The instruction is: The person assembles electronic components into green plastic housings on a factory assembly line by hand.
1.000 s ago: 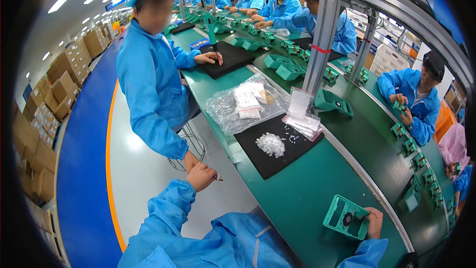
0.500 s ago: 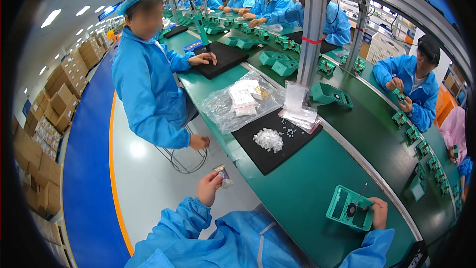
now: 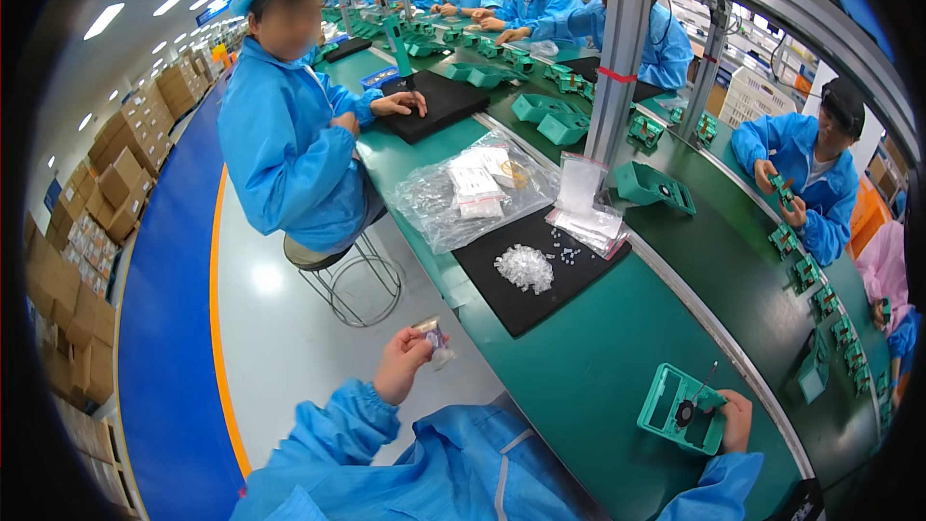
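Note:
Over the floor left of the bench, my left hand [image 3: 400, 367] pinches a small wrapped packet [image 3: 434, 340], shiny pale and purple. Its contents do not show. On the green bench at the lower right, my right hand [image 3: 737, 422] grips the right edge of a green plastic housing [image 3: 694, 434]. The housing has openings, a round black part [image 3: 685, 413] inside and a thin wire standing up. My right fingertips are partly hidden by its edge. Farther up the bench, a black mat [image 3: 521, 316] bears a heap of small clear-white pieces [image 3: 524, 269].
Zip bags [image 3: 586, 203] and a large clear plastic bag [image 3: 429, 203] lie by the mat. A metal post [image 3: 622, 58] rises beside the line of green housings [image 3: 651, 185]. A co-worker in blue [image 3: 289, 145] sits at the left on a stool [image 3: 362, 280]; others work across the line.
The co-worker at left has drawn a lowered hand up to the chest. My left hand has shifted slightly down and left, still with the packet. My right hand keeps the housing.

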Demonstrator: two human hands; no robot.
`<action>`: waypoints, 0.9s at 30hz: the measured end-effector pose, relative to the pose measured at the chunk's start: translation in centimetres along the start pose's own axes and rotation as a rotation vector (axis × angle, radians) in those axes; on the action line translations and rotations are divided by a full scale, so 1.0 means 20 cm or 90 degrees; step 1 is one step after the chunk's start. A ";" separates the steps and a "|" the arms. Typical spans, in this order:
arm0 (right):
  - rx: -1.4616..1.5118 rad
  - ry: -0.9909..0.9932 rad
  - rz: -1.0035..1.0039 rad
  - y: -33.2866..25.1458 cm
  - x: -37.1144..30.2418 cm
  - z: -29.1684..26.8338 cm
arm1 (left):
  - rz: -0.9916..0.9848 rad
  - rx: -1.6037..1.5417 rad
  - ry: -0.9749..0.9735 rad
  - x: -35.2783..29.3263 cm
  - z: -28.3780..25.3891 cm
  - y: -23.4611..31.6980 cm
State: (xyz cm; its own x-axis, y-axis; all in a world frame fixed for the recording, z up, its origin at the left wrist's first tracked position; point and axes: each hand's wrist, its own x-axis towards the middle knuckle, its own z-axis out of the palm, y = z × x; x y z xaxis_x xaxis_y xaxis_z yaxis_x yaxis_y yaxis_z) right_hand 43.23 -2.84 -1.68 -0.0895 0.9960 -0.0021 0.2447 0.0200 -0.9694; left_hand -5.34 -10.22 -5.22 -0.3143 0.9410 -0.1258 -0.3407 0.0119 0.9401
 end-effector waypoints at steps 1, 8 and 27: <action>0.006 0.014 0.011 0.01 -0.01 0.00 | -0.067 0.103 -0.097 -0.01 -0.06 0.03; 0.013 0.026 -0.035 0.12 0.02 -0.04 | -0.301 0.861 -0.647 -0.46 -0.08 -0.01; -0.099 -0.004 -0.033 0.08 0.00 -0.04 | 0.010 0.898 -0.277 -0.28 -0.03 -0.58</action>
State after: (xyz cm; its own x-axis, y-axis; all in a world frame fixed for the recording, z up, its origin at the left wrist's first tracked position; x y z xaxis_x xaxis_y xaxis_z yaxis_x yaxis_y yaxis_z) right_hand 44.42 -2.76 -3.05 -0.1109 0.9928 0.0445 0.3868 0.0844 -0.9183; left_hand -0.19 -15.75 -15.53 0.0620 0.9662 -0.2501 0.8651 0.0729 0.4962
